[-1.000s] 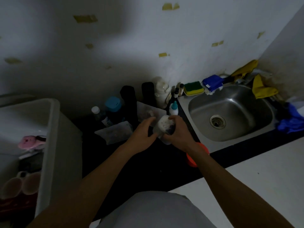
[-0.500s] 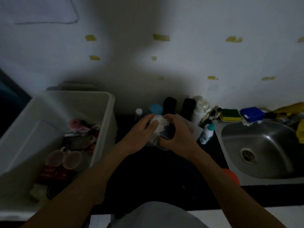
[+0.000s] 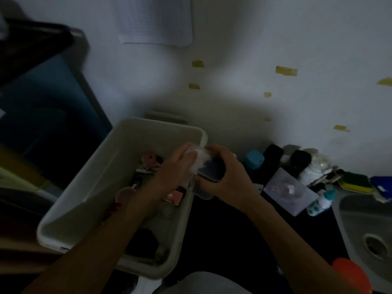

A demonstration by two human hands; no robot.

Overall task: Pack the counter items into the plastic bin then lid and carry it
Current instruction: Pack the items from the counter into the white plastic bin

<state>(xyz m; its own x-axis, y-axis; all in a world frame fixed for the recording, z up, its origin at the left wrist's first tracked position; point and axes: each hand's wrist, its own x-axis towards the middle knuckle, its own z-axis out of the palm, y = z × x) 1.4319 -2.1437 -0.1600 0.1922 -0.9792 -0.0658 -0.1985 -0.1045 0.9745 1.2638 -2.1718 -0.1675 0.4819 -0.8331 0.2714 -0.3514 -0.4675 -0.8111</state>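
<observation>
L hand (image 3: 172, 169), R hand (image 3: 230, 180) clamp tub (image 3: 206, 167) over bin (image 3: 93, 181) (dark counter (image 3: 224, 232), taped wall (image 3: 244, 45)).

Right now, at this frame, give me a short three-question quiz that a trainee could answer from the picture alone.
1. True or false: the plastic bin is closed with a lid.
2. What holds the clear container? A) one hand B) both hands C) nothing, it rests on the counter
3. Fill in: the green and yellow sponge lies beside the ___.
Key: 1 false; 2 B, left hand and right hand together; 3 sink.
</observation>
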